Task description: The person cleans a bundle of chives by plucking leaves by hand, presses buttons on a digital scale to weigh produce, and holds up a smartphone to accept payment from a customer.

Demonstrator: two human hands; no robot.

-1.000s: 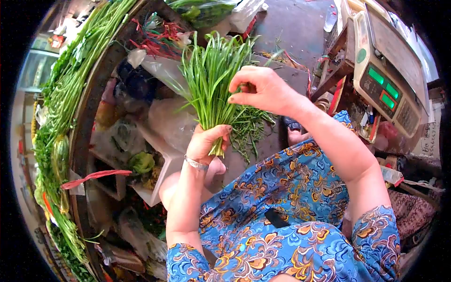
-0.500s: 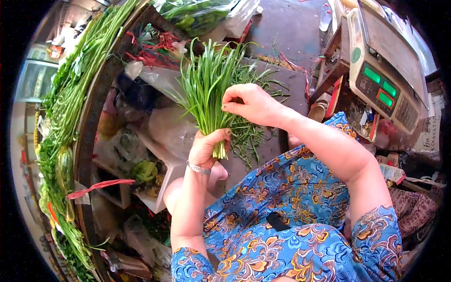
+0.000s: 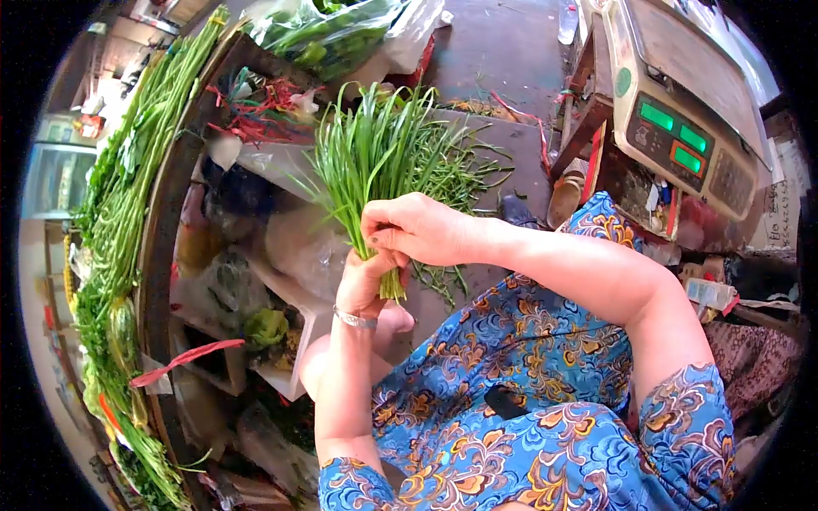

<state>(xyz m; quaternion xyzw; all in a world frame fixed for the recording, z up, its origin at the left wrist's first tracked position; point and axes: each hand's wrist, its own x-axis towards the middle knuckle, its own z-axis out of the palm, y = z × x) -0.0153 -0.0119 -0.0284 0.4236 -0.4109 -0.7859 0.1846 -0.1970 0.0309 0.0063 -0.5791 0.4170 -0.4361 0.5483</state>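
Note:
A bunch of garlic chives (image 3: 362, 153) stands upright in my left hand (image 3: 360, 283), which is closed around its pale stems. The cut stem ends show below my fingers. My right hand (image 3: 417, 228) lies against the front of the bunch just above my left thumb, its fingers curled into a pinch. Whatever is between those fingertips is hidden. Behind the bunch, loose green trimmings (image 3: 464, 162) are scattered over the dark tabletop (image 3: 511, 132).
A weighing scale (image 3: 682, 128) with lit green displays stands at the right. Long green stalks (image 3: 141, 204) line a ledge at the left. A plastic bag of greens (image 3: 328, 38) sits at the back, near red ties (image 3: 264, 111). A red strip (image 3: 187, 362) hangs lower left.
My right hand has moved left and down from beside the leaves to the stems near my left thumb. My left hand keeps its hold on the bunch. The view has shifted slightly.

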